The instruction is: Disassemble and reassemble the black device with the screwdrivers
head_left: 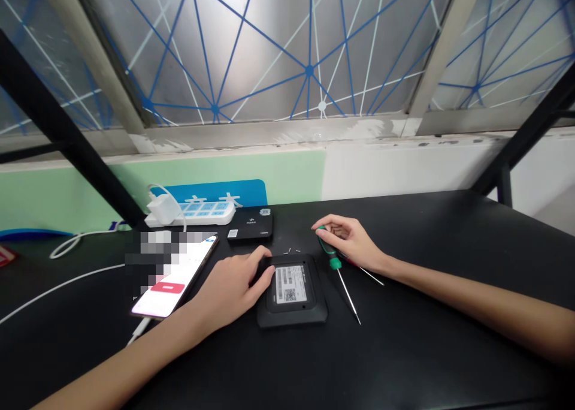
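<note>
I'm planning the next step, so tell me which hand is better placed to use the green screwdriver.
Likely the right hand: it is at the green screwdriver, while the left hand is at the nearer black box.

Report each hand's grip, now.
Left hand: partly open, thumb and fingers against the black device's left side.
Right hand: closed, holding the green-handled screwdriver by its handle.

The table (404,362) is finished smooth and matt. At six o'clock, the device (291,307) is cased in matt black plastic; at five o'clock, the screwdriver (335,263) is formed of a shiny metal shaft and green plastic handle.
</note>
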Tool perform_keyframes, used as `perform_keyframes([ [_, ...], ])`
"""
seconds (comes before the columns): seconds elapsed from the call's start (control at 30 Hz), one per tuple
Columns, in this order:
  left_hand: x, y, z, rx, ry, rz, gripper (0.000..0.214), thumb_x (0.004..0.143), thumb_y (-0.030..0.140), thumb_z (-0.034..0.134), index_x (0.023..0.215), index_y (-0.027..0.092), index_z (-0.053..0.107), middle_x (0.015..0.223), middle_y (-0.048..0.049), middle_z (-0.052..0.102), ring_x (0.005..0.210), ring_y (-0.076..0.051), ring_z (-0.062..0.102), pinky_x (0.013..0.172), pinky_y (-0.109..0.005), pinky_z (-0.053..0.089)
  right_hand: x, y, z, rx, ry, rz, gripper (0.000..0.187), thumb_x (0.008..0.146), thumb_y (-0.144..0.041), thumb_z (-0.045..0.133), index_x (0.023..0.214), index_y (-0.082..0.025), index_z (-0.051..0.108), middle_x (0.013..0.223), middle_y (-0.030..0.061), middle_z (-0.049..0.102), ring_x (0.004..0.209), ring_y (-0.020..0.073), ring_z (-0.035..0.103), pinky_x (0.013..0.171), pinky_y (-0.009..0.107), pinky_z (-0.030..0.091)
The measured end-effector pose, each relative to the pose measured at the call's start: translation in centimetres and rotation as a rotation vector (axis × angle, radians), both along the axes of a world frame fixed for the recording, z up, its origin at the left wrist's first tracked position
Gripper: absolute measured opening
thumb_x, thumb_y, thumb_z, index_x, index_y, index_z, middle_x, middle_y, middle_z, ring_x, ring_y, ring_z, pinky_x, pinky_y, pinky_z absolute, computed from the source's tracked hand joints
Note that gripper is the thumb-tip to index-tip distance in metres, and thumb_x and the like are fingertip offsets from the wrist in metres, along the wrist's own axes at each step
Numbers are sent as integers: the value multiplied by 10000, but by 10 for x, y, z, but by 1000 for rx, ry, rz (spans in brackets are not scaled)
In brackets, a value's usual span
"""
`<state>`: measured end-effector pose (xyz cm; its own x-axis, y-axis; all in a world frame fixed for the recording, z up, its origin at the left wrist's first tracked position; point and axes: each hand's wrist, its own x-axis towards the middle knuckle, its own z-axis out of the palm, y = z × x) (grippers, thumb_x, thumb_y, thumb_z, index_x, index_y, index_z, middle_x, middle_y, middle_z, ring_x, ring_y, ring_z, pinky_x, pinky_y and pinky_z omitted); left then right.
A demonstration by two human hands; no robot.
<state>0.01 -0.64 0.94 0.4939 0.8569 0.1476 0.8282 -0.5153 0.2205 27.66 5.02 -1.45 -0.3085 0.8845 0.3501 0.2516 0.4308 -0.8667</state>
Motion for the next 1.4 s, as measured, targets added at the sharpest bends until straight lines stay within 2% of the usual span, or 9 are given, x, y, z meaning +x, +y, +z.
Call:
perform_keyframes([
  [0.2,-1,0,0,-12,14,1,288,1004,405,346,1137,215,517,680,22,573,577,-173,560,552,-268,355,0,1,3,-112,99,34,264,865,-440,639,952,-192,660,652,-15,487,565,108,449,511,266,370],
  [0.4,-1,0,-1,-12,18,2,294,1006,402,343,1150,212,514,681,22,573,580,-177,565,558,-277,365,-2,5,-1,-235,231,-12,279,861,-454,640,966,-197,668,635,-41,443,472,67,366,419,234,282],
  [0.63,0,-1,-1,1,10,-4,309,1011,405,335,1154,206,524,696,11,595,589,-188,586,548,-280,373,-9,7,-2,-420,566,-44,246,825,-427,696,929,-205,676,652,-46,428,515,84,426,477,242,382],
  [0.77,0,-2,-3,27,27,4,308,1013,400,336,1151,206,530,775,-11,640,619,-198,609,557,-297,402,-9,9,1,-496,699,-58,233,791,-388,727,920,-202,670,717,-20,514,570,111,504,505,256,409],
  [0.83,0,-3,-3,84,24,-2,304,1012,383,336,1153,202,536,899,-43,658,727,-218,637,614,-324,446,-8,10,1,-516,731,-47,233,793,-374,721,937,-197,674,719,-10,536,548,104,476,472,244,371],
  [0.97,4,-6,0,230,-17,-90,301,995,353,390,1200,188,538,1119,-93,609,1030,-268,584,857,-413,472,-8,11,1,-495,737,-33,225,806,-355,696,938,-172,688,697,-3,547,457,59,327,395,215,199],
  [1.07,6,-10,2,187,-52,-200,362,970,367,462,1285,191,498,1257,-104,557,1126,-269,535,963,-438,441,-8,11,2,-499,731,-43,230,792,-351,693,934,-170,694,683,-5,555,427,47,277,381,221,110],
  [1.17,8,-13,-1,108,-66,-269,476,948,397,514,1376,202,437,1359,-105,497,1204,-272,493,1019,-444,421,-7,10,3,-512,748,-26,271,793,-392,690,945,-167,692,680,-7,560,420,43,262,374,225,94],
  [1.4,9,-14,-3,65,-99,-259,475,950,370,499,1398,221,441,1376,-97,498,1207,-282,510,1013,-453,447,-7,9,4,-528,748,-32,223,754,-340,746,854,-177,631,569,-60,476,408,38,241,359,199,142],
])
